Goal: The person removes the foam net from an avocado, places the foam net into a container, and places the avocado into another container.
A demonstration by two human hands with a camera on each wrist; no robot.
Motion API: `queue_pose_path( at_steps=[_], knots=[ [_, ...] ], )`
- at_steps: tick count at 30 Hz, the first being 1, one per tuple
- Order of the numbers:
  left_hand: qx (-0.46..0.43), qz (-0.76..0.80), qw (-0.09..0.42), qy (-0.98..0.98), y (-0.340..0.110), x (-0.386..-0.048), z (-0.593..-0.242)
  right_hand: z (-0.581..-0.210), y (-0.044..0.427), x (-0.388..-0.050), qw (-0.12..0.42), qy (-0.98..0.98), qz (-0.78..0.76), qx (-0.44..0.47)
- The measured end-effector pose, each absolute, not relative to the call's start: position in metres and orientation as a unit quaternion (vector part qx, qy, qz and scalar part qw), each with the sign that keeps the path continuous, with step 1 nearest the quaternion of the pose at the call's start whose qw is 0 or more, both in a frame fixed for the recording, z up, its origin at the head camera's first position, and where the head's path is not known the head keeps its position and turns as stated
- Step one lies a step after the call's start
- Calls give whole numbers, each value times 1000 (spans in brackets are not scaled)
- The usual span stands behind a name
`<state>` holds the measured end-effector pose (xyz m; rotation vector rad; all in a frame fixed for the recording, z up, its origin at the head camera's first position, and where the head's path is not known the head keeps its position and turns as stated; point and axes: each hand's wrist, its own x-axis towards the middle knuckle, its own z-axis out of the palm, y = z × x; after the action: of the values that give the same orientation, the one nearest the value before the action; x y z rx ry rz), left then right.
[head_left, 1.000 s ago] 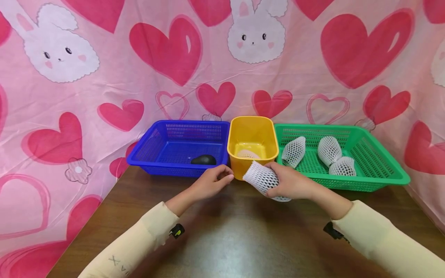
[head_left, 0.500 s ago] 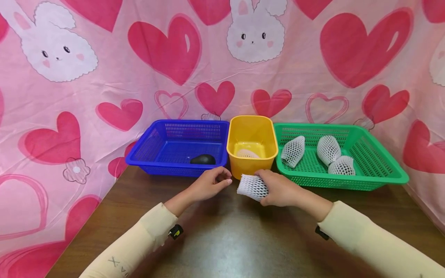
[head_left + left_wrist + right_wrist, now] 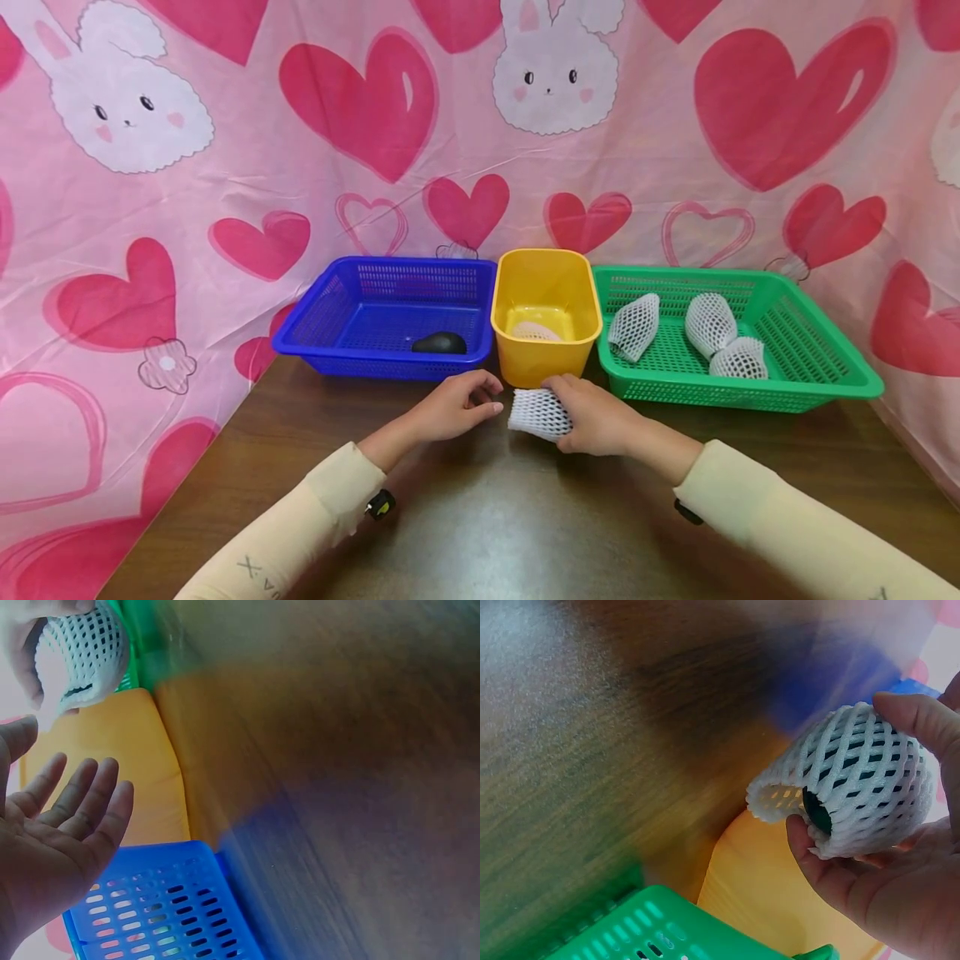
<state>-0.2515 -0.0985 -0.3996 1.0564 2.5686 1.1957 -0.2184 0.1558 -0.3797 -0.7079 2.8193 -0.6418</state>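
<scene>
- Head view, nearest first: two pale sleeves (image 3: 277, 525), each with a small dark device at the cuff, reach over the brown table (image 3: 495, 517).
- Left hand (image 3: 450, 407) is loosely open and holds nothing, its fingers slightly bent and apart, just beside the net.
- Right hand (image 3: 603, 418) grips a white net (image 3: 538, 414), thumb on one side and fingers on the other, its open end toward the left hand.
- Right wrist view shows a dark green thing (image 3: 819, 812) inside that net, probably a fruit, though the mesh hides most of it.
- Net and hands are above the table, in front of the yellow bin (image 3: 543, 364), which has something pale and netted at its bottom.
- Blue basket (image 3: 382, 364), left of the bin, holds one dark fruit (image 3: 440, 342).
- Green basket (image 3: 720, 393), right of it, holds three netted pieces (image 3: 634, 327).
- Behind everything hangs a pink cloth (image 3: 465, 125) with hearts and rabbits.
</scene>
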Motion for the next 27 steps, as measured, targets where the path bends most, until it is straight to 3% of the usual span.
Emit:
queue_pose_path(
  at_steps=[27],
  knots=[
    [334,376,76,861,-102,-251,-408,-395,158,-217,86,941,-202,-258]
  ],
)
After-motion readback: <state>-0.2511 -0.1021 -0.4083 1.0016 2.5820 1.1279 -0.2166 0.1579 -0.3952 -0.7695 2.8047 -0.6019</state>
